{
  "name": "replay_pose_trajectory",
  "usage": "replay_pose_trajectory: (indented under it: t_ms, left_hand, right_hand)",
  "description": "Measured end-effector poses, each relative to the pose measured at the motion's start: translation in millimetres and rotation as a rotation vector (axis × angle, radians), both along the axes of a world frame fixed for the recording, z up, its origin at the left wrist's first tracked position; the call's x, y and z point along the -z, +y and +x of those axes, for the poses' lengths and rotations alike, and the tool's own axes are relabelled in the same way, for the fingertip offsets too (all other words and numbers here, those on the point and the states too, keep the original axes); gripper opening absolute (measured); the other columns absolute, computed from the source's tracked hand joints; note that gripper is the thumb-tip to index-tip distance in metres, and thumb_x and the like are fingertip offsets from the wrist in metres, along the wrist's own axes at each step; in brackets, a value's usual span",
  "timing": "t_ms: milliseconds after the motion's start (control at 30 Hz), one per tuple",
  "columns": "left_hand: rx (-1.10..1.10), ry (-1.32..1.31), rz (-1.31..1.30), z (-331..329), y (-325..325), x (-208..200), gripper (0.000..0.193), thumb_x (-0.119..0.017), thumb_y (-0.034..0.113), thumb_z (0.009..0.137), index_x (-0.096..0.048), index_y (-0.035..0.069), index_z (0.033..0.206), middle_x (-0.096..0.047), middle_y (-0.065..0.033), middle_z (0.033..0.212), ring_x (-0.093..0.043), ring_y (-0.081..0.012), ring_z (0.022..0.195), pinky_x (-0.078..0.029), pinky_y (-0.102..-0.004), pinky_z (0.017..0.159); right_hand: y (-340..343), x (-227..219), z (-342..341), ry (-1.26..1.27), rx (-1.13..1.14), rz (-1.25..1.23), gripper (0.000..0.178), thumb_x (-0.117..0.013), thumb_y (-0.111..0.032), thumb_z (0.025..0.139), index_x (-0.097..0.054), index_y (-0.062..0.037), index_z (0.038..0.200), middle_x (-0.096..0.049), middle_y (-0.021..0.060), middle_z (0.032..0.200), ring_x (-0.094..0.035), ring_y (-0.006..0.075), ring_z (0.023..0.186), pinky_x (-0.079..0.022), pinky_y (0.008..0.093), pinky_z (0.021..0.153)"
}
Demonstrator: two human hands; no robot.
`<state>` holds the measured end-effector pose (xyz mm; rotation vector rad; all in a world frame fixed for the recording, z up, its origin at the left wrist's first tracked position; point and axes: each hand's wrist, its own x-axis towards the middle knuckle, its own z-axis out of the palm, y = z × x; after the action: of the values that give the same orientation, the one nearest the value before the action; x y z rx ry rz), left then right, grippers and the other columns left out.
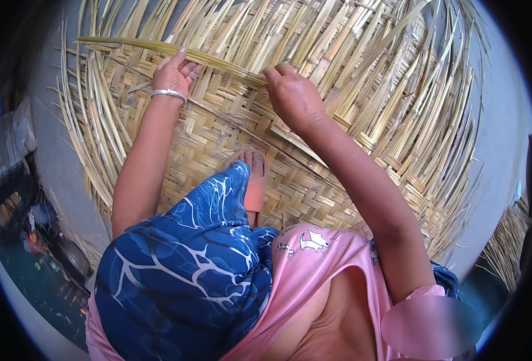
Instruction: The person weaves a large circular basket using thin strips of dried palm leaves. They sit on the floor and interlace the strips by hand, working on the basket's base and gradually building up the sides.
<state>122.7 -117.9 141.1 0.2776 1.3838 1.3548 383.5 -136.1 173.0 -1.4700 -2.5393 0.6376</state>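
A long, greenish split reed strip (224, 63) stretches across the far part of a woven mat (205, 132). My left hand (172, 75), with a white bangle at the wrist, grips the strip near its middle, the thumb lying over it. At the strip's right end, my right hand (295, 96) is closed in a pinch. Beneath both hands the mat has a tight crossed weave of pale yellow strips. Its unwoven strip ends (362, 60) fan out toward the far side and both flanks. My right fingertips are partly hidden by the hand's back.
My foot in an orange sandal (255, 195) rests on the mat, below my blue patterned clothing (187, 259). Grey floor (500, 126) borders the mat. A bundle of dry stalks (507, 243) lies at the right. Dark clutter and a round pan-like thing (70, 256) sit at the left.
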Motion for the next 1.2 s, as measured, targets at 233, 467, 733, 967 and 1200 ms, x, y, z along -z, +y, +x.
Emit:
replay_pose_trajectory:
  t_ms: [233,467,733,967,1200]
  left_hand:
    - [0.259,-0.096,0.136,-24,13,-21,0.036,-0.044,0.036,0.095,-0.050,0.001,0.103,-0.062,-0.0179,0.101,-0.062,-0.0270,0.088,-0.053,-0.0396,0.078]
    - [0.709,0.408,0.064,14,47,-22,0.037,-0.047,0.022,0.095,-0.049,-0.003,0.122,-0.059,-0.0117,0.109,-0.062,-0.0197,0.096,-0.051,-0.0288,0.081]
    - [0.903,1.431,0.079,12,83,2,0.026,-0.061,0.024,0.083,-0.066,0.007,0.101,-0.065,-0.0029,0.082,-0.062,-0.0117,0.078,-0.050,-0.0246,0.068]
    - [1.108,0.772,-0.142,8,83,-23,0.019,-0.068,0.028,0.079,-0.061,0.010,0.078,-0.053,0.0051,0.066,-0.046,-0.0046,0.057,-0.039,-0.0201,0.050]
    - [0.954,1.031,0.066,-12,80,-3,0.026,-0.075,0.025,0.074,-0.059,0.006,0.081,-0.055,0.0034,0.068,-0.048,-0.0068,0.058,-0.043,-0.0236,0.055]
  right_hand:
    - [12,17,-34,0.057,0.138,-0.119,0.018,-0.059,-0.025,0.080,-0.061,-0.0086,0.088,-0.059,0.0139,0.089,-0.061,0.0338,0.080,-0.049,0.0440,0.070]
    - [11,14,-32,0.248,0.312,-0.114,0.018,-0.063,-0.023,0.080,-0.063,-0.0064,0.086,-0.064,0.0140,0.080,-0.063,0.0308,0.073,-0.050,0.0390,0.067]
    - [5,7,-26,0.360,0.439,-0.261,0.021,-0.064,-0.023,0.080,-0.062,-0.0024,0.085,-0.064,0.0135,0.072,-0.062,0.0226,0.065,-0.049,0.0334,0.063]
    - [2,11,-18,0.445,0.407,-0.236,0.022,-0.064,-0.021,0.081,-0.060,-0.0007,0.085,-0.063,0.0120,0.072,-0.060,0.0195,0.064,-0.048,0.0319,0.063]
    - [2,11,-16,0.465,0.401,-0.289,0.023,-0.065,-0.022,0.081,-0.060,-0.0006,0.085,-0.061,0.0097,0.068,-0.057,0.0171,0.063,-0.047,0.0306,0.062]
